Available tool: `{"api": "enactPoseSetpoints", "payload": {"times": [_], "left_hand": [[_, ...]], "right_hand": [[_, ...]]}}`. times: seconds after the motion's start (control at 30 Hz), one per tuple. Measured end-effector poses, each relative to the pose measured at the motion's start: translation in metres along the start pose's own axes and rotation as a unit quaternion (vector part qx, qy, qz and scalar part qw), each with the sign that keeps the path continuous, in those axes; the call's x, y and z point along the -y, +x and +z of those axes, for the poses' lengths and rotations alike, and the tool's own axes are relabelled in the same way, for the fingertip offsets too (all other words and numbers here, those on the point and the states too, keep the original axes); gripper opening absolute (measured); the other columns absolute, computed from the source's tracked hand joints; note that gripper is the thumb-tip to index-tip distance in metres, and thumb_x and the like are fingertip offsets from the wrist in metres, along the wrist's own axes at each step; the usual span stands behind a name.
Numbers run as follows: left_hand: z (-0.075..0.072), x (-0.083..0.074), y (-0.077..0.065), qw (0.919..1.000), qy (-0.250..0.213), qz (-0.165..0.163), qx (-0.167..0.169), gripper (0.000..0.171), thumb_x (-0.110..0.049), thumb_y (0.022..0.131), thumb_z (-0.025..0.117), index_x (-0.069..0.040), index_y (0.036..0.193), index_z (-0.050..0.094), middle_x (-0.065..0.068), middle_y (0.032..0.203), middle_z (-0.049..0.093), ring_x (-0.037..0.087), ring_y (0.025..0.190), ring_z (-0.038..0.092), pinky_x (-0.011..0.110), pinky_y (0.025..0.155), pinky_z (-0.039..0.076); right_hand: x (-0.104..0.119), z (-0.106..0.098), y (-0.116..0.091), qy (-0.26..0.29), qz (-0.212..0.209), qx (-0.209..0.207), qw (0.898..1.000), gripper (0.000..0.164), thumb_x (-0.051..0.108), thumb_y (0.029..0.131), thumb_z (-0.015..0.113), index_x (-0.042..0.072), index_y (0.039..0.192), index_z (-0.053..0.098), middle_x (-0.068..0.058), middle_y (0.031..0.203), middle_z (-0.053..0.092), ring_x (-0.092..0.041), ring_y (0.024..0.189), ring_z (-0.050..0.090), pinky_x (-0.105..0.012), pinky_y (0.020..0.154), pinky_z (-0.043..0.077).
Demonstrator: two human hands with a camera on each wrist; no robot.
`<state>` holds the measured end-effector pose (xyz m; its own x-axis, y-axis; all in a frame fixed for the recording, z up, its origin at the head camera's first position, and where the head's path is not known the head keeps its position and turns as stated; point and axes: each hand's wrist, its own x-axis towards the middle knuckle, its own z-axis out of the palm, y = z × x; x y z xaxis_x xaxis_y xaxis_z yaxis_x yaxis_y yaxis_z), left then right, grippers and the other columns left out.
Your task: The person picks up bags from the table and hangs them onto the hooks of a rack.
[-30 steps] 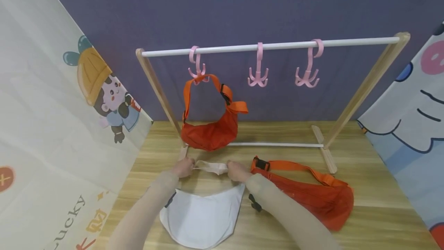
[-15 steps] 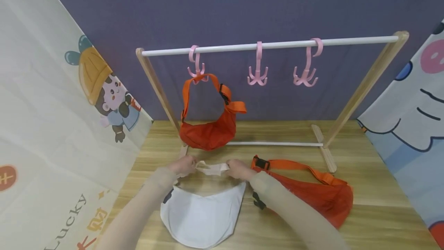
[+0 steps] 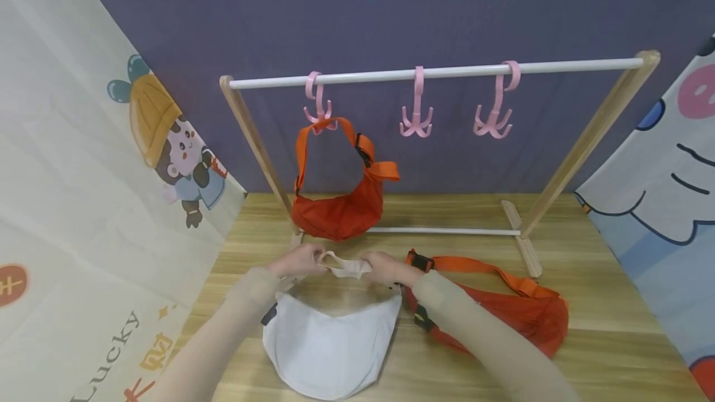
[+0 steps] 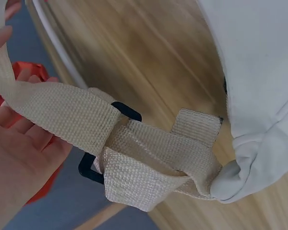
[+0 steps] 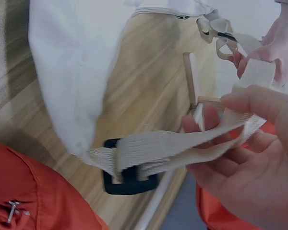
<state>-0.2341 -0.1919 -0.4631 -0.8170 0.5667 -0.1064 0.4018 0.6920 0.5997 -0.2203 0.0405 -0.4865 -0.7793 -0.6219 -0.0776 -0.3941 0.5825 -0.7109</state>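
Observation:
A white crescent-shaped bag (image 3: 335, 346) lies on the table in front of the rack. Its beige webbing strap (image 3: 347, 268) is lifted between both hands. My left hand (image 3: 301, 259) holds one end of this raised stretch; in the left wrist view the webbing (image 4: 62, 110) runs across its fingers to a black slider buckle (image 4: 129, 111). Opposite, my right hand (image 3: 385, 267) grips the strap, and the right wrist view shows the doubled webbing (image 5: 168, 148) between thumb and fingers. Another black buckle (image 5: 129, 187) sits near that corner of the bag.
A white-barred rack (image 3: 368, 77) with wooden legs carries three pink hooks, one of them the middle hook (image 3: 416, 120). From the left hook hangs an orange-red bag (image 3: 337, 213). Another orange-red bag (image 3: 503, 315) lies at the right, partly behind my right forearm.
Both hands have risen slightly with the strap and come a little closer together. The white bag has shifted slightly to the right on the table.

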Motion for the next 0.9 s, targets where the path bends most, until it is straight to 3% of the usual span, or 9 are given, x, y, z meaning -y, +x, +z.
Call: {"api": "enactPoseSetpoints", "payload": {"times": [0.13, 0.3, 0.5, 0.67, 0.9], "left_hand": [[-0.003, -0.010, -0.001, 0.9993, -0.013, 0.034, 0.001, 0.035, -0.016, 0.069, 0.072, -0.002, 0.098, 0.059, 0.006, 0.075, 0.055, 0.012, 0.065, 0.047, 0.022, 0.058, 0.040], [-0.010, -0.024, -0.003, 0.9968, -0.033, 0.072, 0.007, 0.041, -0.009, 0.072, 0.069, -0.002, 0.111, 0.057, 0.012, 0.103, 0.060, 0.021, 0.082, 0.052, 0.025, 0.071, 0.043], [-0.015, -0.039, -0.004, 0.9963, 0.008, 0.086, -0.007, 0.032, -0.012, 0.073, 0.069, -0.005, 0.104, 0.063, 0.001, 0.083, 0.060, 0.014, 0.069, 0.048, 0.020, 0.061, 0.039], [-0.018, -0.047, -0.005, 0.9931, 0.051, 0.099, -0.035, 0.025, -0.016, 0.074, 0.068, -0.007, 0.097, 0.066, -0.006, 0.070, 0.053, 0.011, 0.063, 0.045, 0.020, 0.057, 0.037], [-0.021, -0.058, -0.009, 0.9898, 0.053, 0.122, -0.051, 0.016, -0.013, 0.079, 0.064, -0.008, 0.093, 0.068, -0.005, 0.075, 0.057, 0.008, 0.066, 0.048, 0.020, 0.059, 0.041]], "right_hand": [[0.024, -0.011, -0.012, 0.010, -0.006, 0.005, 1.000, 0.021, -0.002, 0.075, 0.062, -0.002, 0.095, 0.056, -0.005, 0.079, 0.054, -0.013, 0.066, 0.045, -0.023, 0.058, 0.039], [0.031, -0.017, -0.016, -0.011, -0.029, -0.005, 1.000, 0.015, 0.001, 0.073, 0.065, 0.001, 0.085, 0.056, 0.000, 0.072, 0.050, -0.008, 0.062, 0.044, -0.020, 0.055, 0.038], [0.037, -0.024, -0.021, 0.014, -0.064, -0.024, 0.998, 0.014, 0.003, 0.070, 0.067, 0.002, 0.078, 0.056, 0.003, 0.066, 0.049, -0.005, 0.058, 0.042, -0.018, 0.052, 0.038], [0.043, -0.031, -0.026, 0.001, -0.064, -0.035, 0.997, 0.011, 0.008, 0.074, 0.066, 0.005, 0.081, 0.057, 0.004, 0.066, 0.050, -0.006, 0.057, 0.041, -0.019, 0.052, 0.037], [0.050, -0.042, -0.037, -0.042, -0.076, -0.072, 0.994, 0.012, 0.011, 0.080, 0.060, 0.008, 0.072, 0.052, 0.008, 0.057, 0.039, -0.003, 0.050, 0.034, -0.018, 0.047, 0.033]]}}
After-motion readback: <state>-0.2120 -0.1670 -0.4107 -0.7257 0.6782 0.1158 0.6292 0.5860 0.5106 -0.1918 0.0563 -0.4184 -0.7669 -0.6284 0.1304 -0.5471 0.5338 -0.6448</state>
